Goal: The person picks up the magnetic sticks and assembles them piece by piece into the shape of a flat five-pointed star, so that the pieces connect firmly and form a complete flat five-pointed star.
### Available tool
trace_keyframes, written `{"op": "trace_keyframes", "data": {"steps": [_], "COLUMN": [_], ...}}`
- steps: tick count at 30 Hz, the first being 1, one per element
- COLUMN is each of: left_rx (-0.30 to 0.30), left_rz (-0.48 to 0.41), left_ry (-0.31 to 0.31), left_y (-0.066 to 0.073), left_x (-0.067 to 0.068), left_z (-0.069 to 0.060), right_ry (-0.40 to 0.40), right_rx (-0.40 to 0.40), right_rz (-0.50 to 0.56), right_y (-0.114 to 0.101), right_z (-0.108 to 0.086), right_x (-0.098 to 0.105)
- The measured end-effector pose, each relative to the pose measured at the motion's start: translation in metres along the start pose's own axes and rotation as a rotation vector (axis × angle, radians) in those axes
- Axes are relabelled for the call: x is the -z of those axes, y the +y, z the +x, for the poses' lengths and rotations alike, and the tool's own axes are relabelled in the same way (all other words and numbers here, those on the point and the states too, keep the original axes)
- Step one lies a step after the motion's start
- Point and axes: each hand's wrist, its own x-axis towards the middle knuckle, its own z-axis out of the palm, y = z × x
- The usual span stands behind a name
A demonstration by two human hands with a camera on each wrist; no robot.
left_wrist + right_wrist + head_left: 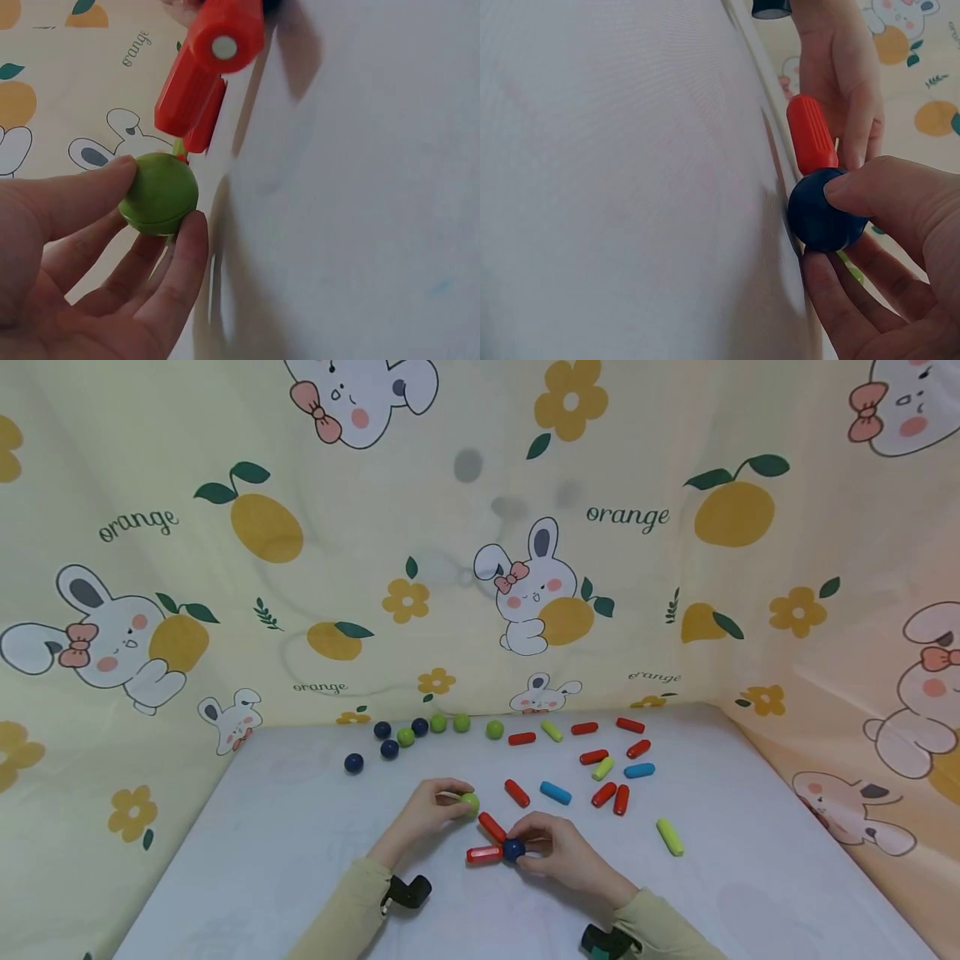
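Observation:
My left hand (429,814) pinches a light green ball (470,804) between thumb and fingertips; in the left wrist view this green ball (159,196) shows a seam around it. To its right, my right hand (562,853) holds a dark blue ball (513,850) by thumb and fingers. Two short red rods, an upper one (492,827) and a lower one (484,855), spread leftward from the blue ball like a V. One red rod (225,34) turns its round pale end toward the left wrist camera. A small gap separates the green ball from the upper rod.
Dark blue balls (354,763) and green balls (495,729) lie along the back left of the white table (262,860). Loose rods are scattered back and right: several red (517,792), two blue (555,792), and some yellow-green (670,837). A printed cloth (450,635) rises behind.

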Motion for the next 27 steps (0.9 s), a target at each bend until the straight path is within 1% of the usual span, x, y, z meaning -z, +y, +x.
{"op": "trace_keyframes", "data": {"steps": [4, 6, 10, 15, 19, 23, 27], "left_rx": [0.005, -0.003, -0.001, 0.030, 0.058, 0.063, 0.056], "left_rz": [-0.005, -0.006, -0.023, -0.101, -0.189, -0.251, -0.263], "left_ry": [-0.019, -0.028, -0.033, -0.020, -0.014, -0.016, -0.007], "left_y": [0.0019, 0.0020, 0.0025, 0.0019, 0.0022, 0.0020, 0.0001], "left_x": [-0.0023, -0.0034, -0.0048, -0.0061, -0.0066, -0.0062, -0.0013], "left_z": [-0.0007, -0.0010, -0.0015, -0.0004, 0.0001, -0.0010, -0.0025], "right_ry": [-0.003, -0.003, -0.002, 0.003, 0.014, 0.016, 0.019], "right_rx": [-0.006, -0.007, -0.010, -0.015, -0.016, -0.010, -0.015], "right_rz": [0.001, 0.005, 0.011, 0.014, -0.010, -0.024, -0.025], "right_y": [-0.0010, -0.0011, -0.0004, 0.0002, 0.0001, -0.0003, -0.0004], "right_z": [0.0000, 0.0000, 0.0000, -0.0003, -0.0005, -0.0005, -0.0001], "right_x": [0.0001, 0.0001, 0.0002, 0.0006, 0.0002, -0.0007, -0.0008]}}
